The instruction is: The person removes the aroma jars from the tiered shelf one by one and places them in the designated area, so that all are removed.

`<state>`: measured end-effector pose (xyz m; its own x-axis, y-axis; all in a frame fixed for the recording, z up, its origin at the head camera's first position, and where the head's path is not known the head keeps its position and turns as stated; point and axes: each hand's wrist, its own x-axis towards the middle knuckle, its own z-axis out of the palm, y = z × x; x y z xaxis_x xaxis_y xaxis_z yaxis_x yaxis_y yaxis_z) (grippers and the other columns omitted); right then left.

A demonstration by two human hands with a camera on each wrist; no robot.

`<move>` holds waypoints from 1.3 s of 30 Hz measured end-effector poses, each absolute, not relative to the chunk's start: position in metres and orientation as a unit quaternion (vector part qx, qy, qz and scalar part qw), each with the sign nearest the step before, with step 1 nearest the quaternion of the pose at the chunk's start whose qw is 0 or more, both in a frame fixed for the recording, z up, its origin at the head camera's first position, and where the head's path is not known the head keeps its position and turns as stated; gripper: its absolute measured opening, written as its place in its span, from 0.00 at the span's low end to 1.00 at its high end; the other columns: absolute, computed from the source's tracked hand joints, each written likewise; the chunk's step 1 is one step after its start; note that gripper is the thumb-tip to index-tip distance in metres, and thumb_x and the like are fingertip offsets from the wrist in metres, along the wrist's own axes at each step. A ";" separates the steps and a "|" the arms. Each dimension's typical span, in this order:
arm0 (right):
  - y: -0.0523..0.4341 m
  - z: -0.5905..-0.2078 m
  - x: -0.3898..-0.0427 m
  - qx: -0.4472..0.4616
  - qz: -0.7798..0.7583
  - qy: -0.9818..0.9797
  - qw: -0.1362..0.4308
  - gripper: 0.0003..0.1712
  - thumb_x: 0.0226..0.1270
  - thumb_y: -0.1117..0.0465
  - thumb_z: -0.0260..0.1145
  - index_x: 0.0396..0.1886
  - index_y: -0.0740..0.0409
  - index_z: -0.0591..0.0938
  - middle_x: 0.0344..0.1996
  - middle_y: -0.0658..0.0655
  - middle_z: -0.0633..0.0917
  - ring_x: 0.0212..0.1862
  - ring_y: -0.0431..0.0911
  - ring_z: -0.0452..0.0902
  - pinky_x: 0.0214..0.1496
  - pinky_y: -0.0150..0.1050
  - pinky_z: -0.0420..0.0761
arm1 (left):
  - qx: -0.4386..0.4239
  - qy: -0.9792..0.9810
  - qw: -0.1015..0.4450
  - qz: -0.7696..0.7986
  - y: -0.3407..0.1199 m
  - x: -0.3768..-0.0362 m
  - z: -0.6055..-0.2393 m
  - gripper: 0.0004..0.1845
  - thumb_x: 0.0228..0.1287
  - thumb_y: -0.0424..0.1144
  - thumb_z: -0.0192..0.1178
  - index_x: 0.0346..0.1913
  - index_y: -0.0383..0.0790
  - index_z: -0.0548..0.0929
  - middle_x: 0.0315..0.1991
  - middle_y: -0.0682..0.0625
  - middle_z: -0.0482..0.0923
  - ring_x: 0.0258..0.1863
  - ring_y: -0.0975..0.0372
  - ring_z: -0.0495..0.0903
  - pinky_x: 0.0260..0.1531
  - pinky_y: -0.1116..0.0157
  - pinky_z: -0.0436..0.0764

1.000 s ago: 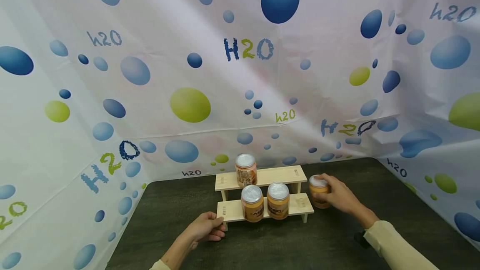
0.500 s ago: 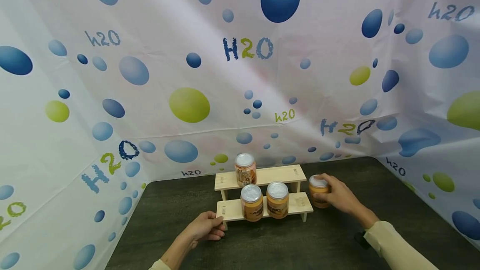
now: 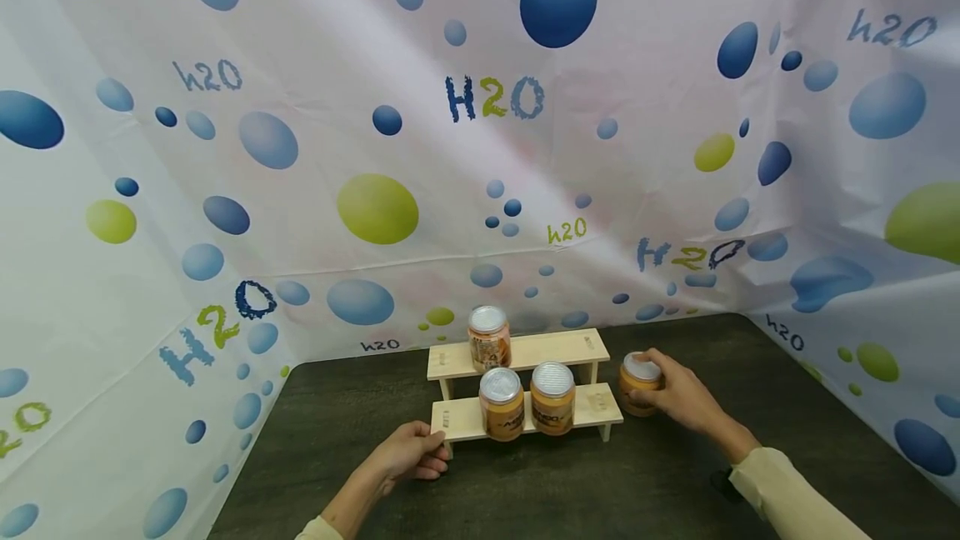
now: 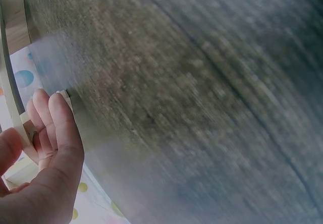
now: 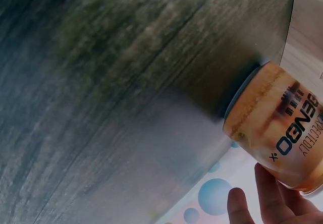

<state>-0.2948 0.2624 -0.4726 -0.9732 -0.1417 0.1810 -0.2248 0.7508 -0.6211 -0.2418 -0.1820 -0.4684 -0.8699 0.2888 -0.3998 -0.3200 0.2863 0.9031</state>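
1. The person's right hand [image 3: 678,394] has thumb and fingers closed round an orange-labelled jar [image 3: 636,382] with a silvery lid; from here the jar sits at the fingertips, on the hand's left.
2. That jar is upright, just beside the right end of the lower wooden shelf [image 3: 461,417]; I can't tell whether its base touches the dark surface [image 3: 525,490].
3. The left hand [image 3: 408,452] pinches that shelf's left front corner, thumb on top.
4. Two similar jars, the left one [image 3: 502,415] and its neighbour [image 3: 552,411], stand on it.
5. Behind, the upper wooden shelf [image 3: 555,349] carries another jar [image 3: 490,350].
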 end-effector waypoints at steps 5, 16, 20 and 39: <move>0.262 -0.473 -0.294 0.099 0.340 -0.933 0.063 0.30 0.51 0.48 0.70 0.53 0.48 0.70 0.47 0.60 0.78 0.42 0.50 0.76 0.33 0.41 0.76 | -0.009 0.763 0.253 0.595 -0.182 -0.241 -0.469 0.15 0.68 0.45 0.49 0.44 0.34 0.68 0.34 0.46 0.78 0.29 0.64 0.81 0.33 0.65 0.83; 0.264 -0.472 -0.293 0.104 0.343 -0.931 0.069 0.37 0.49 0.43 0.70 0.58 0.50 0.69 0.51 0.61 0.75 0.46 0.53 0.74 0.38 0.46 0.77 | -0.007 0.761 0.254 0.597 -0.184 -0.244 -0.470 0.16 0.68 0.46 0.50 0.44 0.33 0.68 0.34 0.46 0.79 0.29 0.64 0.81 0.32 0.66 0.83; 0.261 -0.465 -0.292 0.118 0.343 -0.928 0.087 0.43 0.51 0.42 0.69 0.65 0.51 0.64 0.58 0.64 0.69 0.51 0.58 0.72 0.37 0.47 0.78 | -0.003 0.762 0.255 0.595 -0.184 -0.243 -0.470 0.16 0.68 0.45 0.50 0.44 0.33 0.68 0.34 0.46 0.78 0.29 0.64 0.81 0.33 0.65 0.83; 0.171 -0.356 -0.317 0.264 0.355 -0.891 0.105 0.37 0.59 0.38 0.59 0.67 0.35 0.59 0.67 0.49 0.64 0.67 0.54 0.60 0.60 0.61 0.66 | -0.008 0.765 0.255 0.591 -0.183 -0.241 -0.466 0.16 0.68 0.44 0.50 0.45 0.32 0.67 0.36 0.44 0.78 0.30 0.63 0.81 0.33 0.64 0.84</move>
